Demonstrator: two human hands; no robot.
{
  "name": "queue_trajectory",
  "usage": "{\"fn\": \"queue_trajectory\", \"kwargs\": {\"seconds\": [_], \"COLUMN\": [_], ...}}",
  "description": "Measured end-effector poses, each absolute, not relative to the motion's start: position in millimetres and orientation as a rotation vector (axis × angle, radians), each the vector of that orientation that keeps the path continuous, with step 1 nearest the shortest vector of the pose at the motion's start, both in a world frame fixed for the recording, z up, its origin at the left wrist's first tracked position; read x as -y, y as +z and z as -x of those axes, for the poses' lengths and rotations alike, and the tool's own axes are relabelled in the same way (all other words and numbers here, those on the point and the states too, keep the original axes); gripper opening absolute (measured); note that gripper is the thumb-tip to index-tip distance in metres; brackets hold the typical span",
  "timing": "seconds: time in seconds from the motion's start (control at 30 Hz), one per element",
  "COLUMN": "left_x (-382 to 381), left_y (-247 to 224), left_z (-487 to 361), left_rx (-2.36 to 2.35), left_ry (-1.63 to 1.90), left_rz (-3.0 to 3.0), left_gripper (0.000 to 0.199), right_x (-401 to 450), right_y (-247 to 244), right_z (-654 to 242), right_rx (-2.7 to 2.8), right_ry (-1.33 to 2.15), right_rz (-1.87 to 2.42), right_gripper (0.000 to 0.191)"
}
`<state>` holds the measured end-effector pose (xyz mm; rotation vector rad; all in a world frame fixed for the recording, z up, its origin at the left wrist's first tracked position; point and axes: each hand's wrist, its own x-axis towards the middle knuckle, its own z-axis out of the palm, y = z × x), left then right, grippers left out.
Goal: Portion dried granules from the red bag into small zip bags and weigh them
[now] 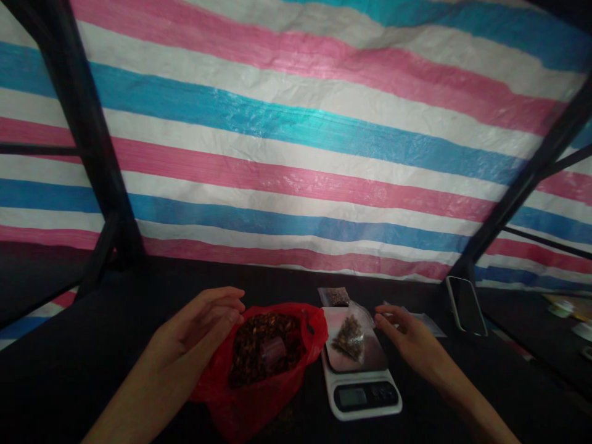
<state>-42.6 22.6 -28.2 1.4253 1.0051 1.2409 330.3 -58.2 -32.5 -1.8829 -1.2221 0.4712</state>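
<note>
My left hand is at the left rim of a red plastic bag, its fingers slightly bent and the thumb a little apart, holding nothing that I can see. Dark brown dried pieces fill the open bag, and a small clear plastic cup lies on them. Beside it, a white digital scale bears a small clear bag of brownish dried bits. My right hand is just right of this clear bag, fingers loosely curved and apart, fingertips close to its edge; whether they touch is unclear.
Behind the scale lies another small filled clear bag. Flat clear bags lie beyond my right hand. A phone leans by a black post at the right. A striped plastic sheet hangs behind the black table.
</note>
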Motion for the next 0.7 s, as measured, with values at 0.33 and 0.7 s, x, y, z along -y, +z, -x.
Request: {"fn": "queue_trajectory", "kwargs": {"seconds": [0.33,0.7], "left_x": [-25,-35], "left_y": [-37,-58], "left_z": [47,51], "left_rx": [-1.005,-0.974], "left_ry": [1.331,1.219], "left_rz": [-1.526,-1.581], "left_gripper": [0.034,0.037], "right_x": [74,74], "right_y": [-32,-26], "right_z": [-348,-339], "right_rx": [1.202,1.26], "right_ry": [0.363,0.286], "right_rz": [1.862,1.827], "right_gripper": [0.051,0.045]}}
